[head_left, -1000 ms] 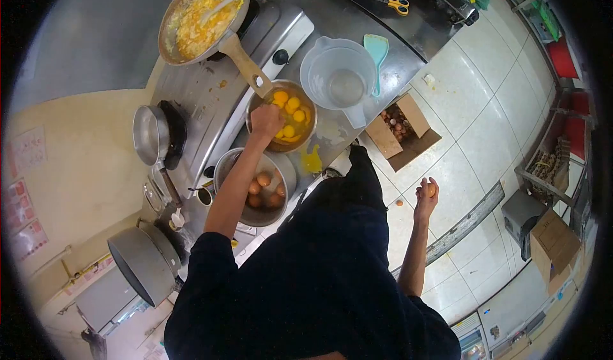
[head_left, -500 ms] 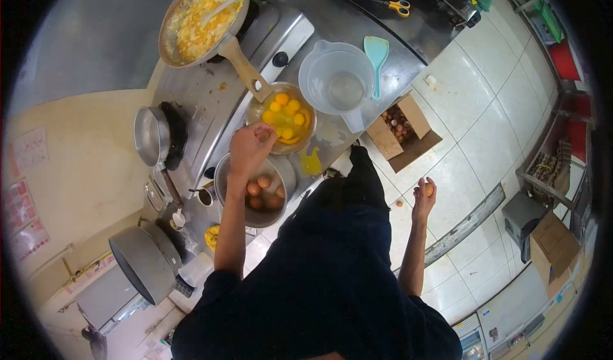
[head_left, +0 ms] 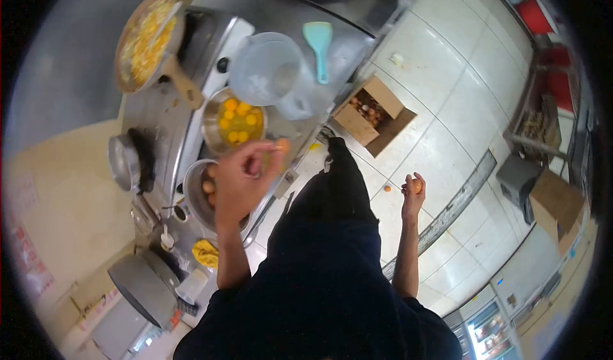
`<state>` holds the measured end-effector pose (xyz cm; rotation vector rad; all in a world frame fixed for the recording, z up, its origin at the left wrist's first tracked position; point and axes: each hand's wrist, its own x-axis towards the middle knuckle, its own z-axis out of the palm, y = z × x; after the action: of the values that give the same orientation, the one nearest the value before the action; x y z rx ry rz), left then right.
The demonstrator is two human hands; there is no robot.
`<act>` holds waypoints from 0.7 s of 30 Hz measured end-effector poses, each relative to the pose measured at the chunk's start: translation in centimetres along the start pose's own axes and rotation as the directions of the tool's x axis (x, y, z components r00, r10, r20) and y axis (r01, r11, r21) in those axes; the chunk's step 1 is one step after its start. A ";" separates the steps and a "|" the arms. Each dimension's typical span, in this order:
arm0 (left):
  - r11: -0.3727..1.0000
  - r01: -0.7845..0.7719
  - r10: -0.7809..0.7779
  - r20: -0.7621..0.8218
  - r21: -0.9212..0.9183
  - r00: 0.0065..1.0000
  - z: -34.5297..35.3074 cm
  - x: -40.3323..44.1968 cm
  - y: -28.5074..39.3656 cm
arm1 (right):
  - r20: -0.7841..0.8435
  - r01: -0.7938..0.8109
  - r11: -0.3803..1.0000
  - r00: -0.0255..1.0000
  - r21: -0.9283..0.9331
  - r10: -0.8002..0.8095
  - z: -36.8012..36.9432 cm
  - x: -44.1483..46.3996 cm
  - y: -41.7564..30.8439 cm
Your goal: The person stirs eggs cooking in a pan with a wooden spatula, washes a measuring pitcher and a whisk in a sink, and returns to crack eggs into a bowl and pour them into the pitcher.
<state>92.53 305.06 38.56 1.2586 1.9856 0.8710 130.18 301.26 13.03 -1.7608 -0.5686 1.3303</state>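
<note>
My left hand (head_left: 246, 175) is raised over the counter's front edge, in front of the pot. Its fingertips pinch a small orange-brown piece that looks like eggshell (head_left: 282, 145). Behind it stands a metal bowl (head_left: 212, 136) with several raw yolks and egg white. Partly covered by this hand and wrist, a pot (head_left: 193, 200) holds whole brown eggs (head_left: 209, 187). Out to the right, above the floor, my right hand (head_left: 413, 197) has its fingers closed around a brown egg (head_left: 417, 186).
A pan (head_left: 121, 73) of scrambled egg sits on the stove at the left. Beside the bowl are a clear plastic jug (head_left: 265, 69) and a turquoise spatula (head_left: 319, 41). An open cardboard box (head_left: 399, 127) with eggshells stands on the floor, near a small brown piece (head_left: 387, 188).
My left hand has moved from the bowl's rim toward my body and right, pinching the shell-like piece. My right hand still holds the egg. The view has shifted, with the counter moving left.
</note>
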 end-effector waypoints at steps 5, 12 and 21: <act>0.992 -0.099 0.069 0.320 0.079 0.945 17.5 4.8 -3.1 | -0.133 -0.009 1.000 0.991 -0.019 0.007 -6.7 -5.5 2.3; 0.801 -0.411 0.090 0.591 0.435 0.802 46.8 14.4 -31.4 | -0.397 -0.196 0.972 0.888 0.127 0.230 -16.4 -10.2 12.5; 0.969 -0.095 -0.238 0.966 0.228 -0.106 72.5 -11.6 -39.6 | -0.530 -0.293 0.884 0.715 0.365 0.456 -22.8 -9.7 32.2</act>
<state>133.15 295.79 -33.70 1.2195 0.7213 -0.5233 144.15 268.32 -6.26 -2.0012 0.3390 0.9404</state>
